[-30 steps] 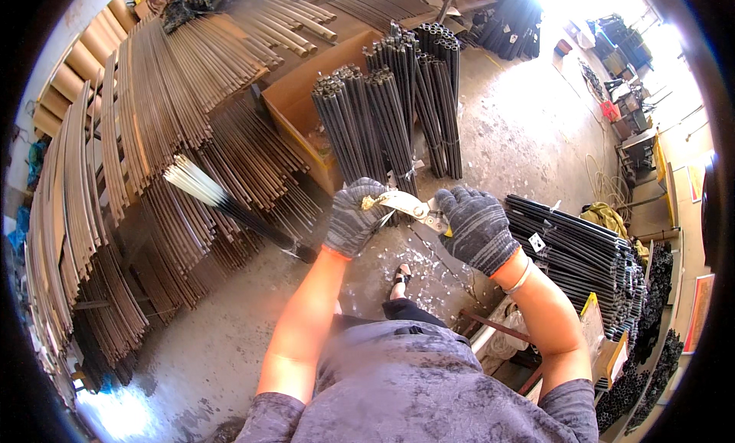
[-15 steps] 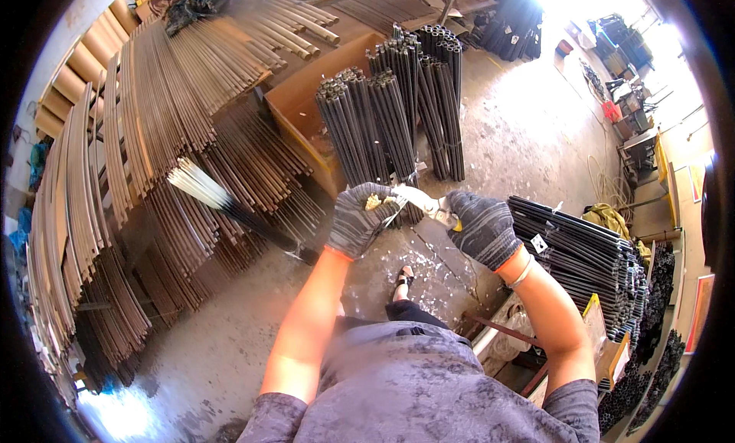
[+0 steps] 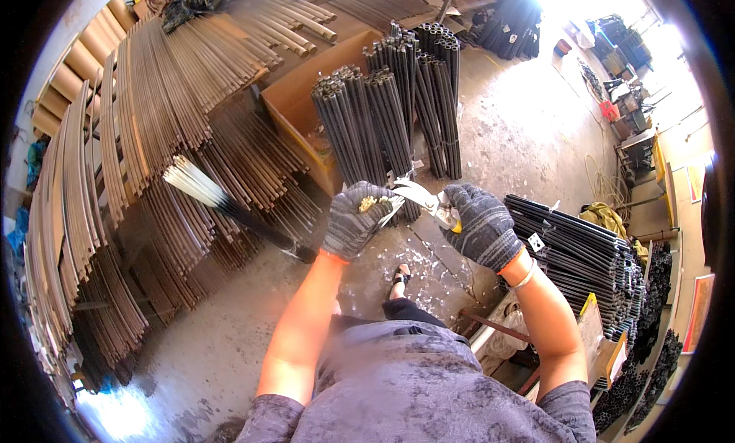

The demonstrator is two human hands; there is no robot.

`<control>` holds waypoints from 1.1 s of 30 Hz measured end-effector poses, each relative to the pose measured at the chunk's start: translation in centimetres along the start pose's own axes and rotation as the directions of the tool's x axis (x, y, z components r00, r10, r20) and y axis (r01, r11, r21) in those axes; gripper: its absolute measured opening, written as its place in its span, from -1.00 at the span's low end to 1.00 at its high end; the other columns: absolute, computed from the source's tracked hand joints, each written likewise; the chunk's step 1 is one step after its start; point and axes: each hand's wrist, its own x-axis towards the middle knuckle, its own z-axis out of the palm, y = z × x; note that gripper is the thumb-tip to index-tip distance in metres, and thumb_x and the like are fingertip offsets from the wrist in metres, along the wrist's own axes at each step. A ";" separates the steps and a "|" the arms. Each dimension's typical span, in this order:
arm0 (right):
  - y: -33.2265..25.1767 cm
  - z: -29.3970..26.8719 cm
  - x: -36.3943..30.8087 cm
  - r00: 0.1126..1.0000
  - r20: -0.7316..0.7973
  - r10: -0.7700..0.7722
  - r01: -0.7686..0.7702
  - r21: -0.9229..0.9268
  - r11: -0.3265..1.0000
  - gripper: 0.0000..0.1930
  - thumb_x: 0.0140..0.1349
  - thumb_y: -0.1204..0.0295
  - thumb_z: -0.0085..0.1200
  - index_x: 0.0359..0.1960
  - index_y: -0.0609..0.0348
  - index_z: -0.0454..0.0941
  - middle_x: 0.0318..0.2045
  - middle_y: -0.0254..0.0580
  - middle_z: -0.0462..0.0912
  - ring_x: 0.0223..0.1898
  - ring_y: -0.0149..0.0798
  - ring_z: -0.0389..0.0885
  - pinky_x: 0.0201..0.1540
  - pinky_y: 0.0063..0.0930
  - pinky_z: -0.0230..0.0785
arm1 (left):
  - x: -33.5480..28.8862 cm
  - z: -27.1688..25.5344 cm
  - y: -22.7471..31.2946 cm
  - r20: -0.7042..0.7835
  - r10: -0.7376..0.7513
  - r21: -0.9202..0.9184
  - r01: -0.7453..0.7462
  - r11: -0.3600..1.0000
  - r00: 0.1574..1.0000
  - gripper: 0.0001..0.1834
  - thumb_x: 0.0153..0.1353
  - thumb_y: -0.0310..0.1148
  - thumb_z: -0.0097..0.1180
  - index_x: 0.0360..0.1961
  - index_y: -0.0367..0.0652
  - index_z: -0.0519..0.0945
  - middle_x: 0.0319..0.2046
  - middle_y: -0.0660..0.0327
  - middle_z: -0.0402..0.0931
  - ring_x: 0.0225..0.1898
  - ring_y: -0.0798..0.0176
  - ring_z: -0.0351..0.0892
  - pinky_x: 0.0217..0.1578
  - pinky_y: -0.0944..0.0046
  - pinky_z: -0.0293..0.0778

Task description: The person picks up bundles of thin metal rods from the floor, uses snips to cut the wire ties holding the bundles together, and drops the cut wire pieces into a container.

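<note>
Pale strips (image 3: pixel 393 204) poke out of my gloved left hand (image 3: pixel 351 223), whose fingers are curled tight round them, with a yellowish bunch (image 3: pixel 368 204) showing at the top of the fist. The fingers of my right hand (image 3: pixel 484 226) are wrapped round the grip of a curved-headed hand tool (image 3: pixel 419 194). A second ago its head reached across to that bunch; now it has drawn off rightward, leaving the strips plainer to see, though I can't tell whether its tip touches them.

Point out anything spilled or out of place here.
Small pale scraps lie strewn on the floor around the sandalled foot: loose, unlike the upright bundled tubes nearby, they look like uncollected litter.
</note>
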 end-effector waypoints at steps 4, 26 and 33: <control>-0.5 0.0 -0.2 0.998 0.064 0.028 -0.028 -0.008 1.000 -0.57 -0.08 0.35 0.29 -0.13 0.10 0.47 -0.27 -0.02 0.59 -0.26 0.08 0.60 -0.23 -0.13 0.44 | 0.2 0.0 1.1 0.020 0.023 0.116 -0.025 0.993 1.000 -0.82 0.09 -0.45 0.30 -0.27 -0.25 0.65 -0.41 0.13 0.60 -0.33 0.29 0.59 -0.26 0.30 0.47; -2.5 -1.8 -0.2 0.996 0.070 -0.055 0.075 -0.321 0.944 -0.47 -0.14 0.30 0.28 -0.06 0.10 0.43 -0.28 -0.08 0.52 -0.23 -0.02 0.54 -0.17 -0.18 0.36 | -0.8 1.4 -1.3 -0.062 0.027 0.002 -0.027 1.000 0.998 -0.84 0.06 -0.55 0.28 -0.29 -0.25 0.63 -0.36 0.27 0.57 -0.29 0.39 0.52 -0.22 0.35 0.45; -2.7 -1.8 -0.5 0.996 0.088 -0.021 0.047 -0.303 0.952 -0.46 -0.14 0.29 0.27 -0.05 0.11 0.43 -0.26 -0.07 0.52 -0.20 -0.01 0.54 -0.14 -0.16 0.35 | -0.5 1.2 -0.5 -0.004 0.103 0.079 -0.102 0.992 0.995 -0.85 0.07 -0.55 0.25 -0.30 -0.25 0.60 -0.38 0.24 0.53 -0.30 0.33 0.52 -0.21 0.33 0.44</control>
